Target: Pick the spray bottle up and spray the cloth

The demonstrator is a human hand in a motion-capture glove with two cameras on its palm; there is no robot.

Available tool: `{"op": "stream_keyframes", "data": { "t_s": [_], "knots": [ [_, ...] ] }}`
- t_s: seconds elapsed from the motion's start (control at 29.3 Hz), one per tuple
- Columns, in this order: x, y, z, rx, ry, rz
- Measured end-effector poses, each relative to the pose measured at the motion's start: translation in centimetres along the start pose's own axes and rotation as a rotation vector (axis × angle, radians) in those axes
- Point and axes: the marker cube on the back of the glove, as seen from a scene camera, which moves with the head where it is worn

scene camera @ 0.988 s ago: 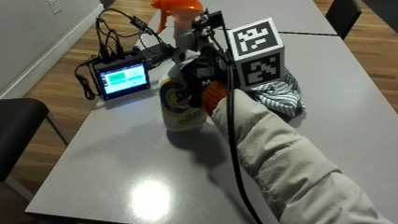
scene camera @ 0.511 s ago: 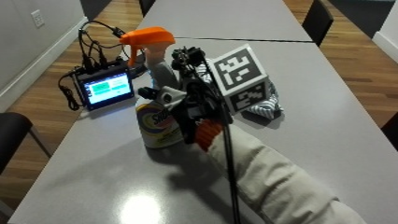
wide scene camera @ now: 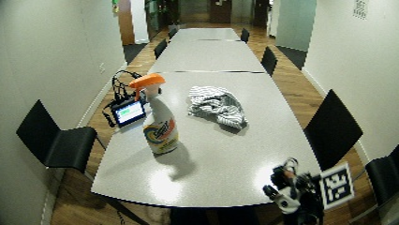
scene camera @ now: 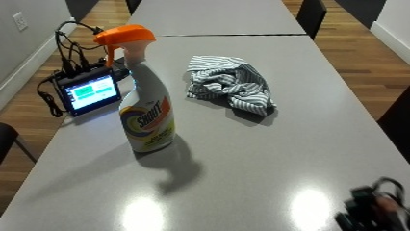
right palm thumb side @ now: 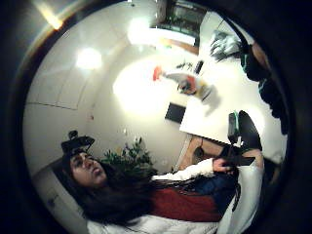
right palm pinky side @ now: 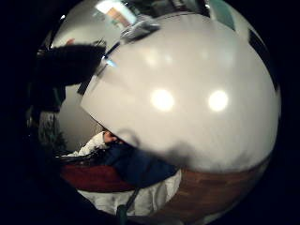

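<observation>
A white plastic spray bottle (scene camera: 147, 108) with an orange trigger head is seen upright left of centre on the grey counter (scene camera: 269, 159); its label reads "SHOUT". A crumpled grey-and-white striped cloth (scene camera: 230, 88) lies apart from it, toward the upper middle. A small black monitor with a lit screen (scene camera: 88, 90) sits at the left edge. The gloved right hand (scene camera: 375, 211) is blurred at the lower right corner, well apart from the bottle; whether its fingers are curled cannot be told.
</observation>
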Motion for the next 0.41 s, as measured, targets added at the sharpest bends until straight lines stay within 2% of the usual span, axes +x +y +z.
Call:
{"op": "stream_keyframes", "data": {
  "t_s": [0.1,0.41],
  "knots": [
    [2.3,1.4,0.0,0.035,0.081,0.072],
    [2.4,1.5,0.0,0.037,0.085,0.077]
  ]
}}
